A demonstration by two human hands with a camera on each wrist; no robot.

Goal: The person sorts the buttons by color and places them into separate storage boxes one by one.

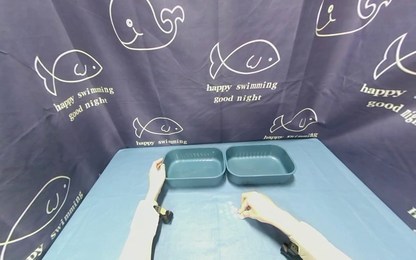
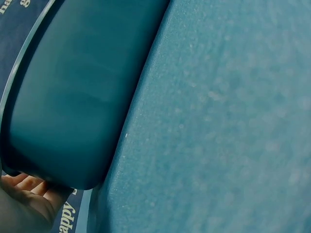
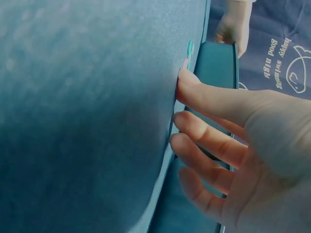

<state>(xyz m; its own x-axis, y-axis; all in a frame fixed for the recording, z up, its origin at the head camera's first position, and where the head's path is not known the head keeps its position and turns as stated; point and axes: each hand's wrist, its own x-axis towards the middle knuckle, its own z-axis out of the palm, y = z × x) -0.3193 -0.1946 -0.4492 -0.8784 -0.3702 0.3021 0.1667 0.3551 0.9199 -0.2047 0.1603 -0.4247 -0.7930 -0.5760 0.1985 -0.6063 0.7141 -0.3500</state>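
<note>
Small pale translucent discs (image 1: 229, 210), pinkish and greenish, lie in a loose cluster on the blue cloth. At the cluster's right edge my right hand (image 1: 256, 207) brings thumb and index fingertips together at a small pink disc (image 3: 185, 63); the fingertips partly hide it. A green disc (image 3: 190, 47) shows just beyond the thumb. My left hand (image 1: 157, 175) holds the left end of a teal plastic bin (image 1: 195, 181), its thumb by the rim. In the left wrist view, the fingers (image 2: 36, 187) reach against the bin's end wall.
A second teal bin (image 1: 260, 179) stands right beside the first, at the back of the blue cloth-covered table (image 1: 195, 231). A dark curtain (image 1: 195, 108) with white fish drawings hangs behind and at both sides. Each wrist wears a small black camera.
</note>
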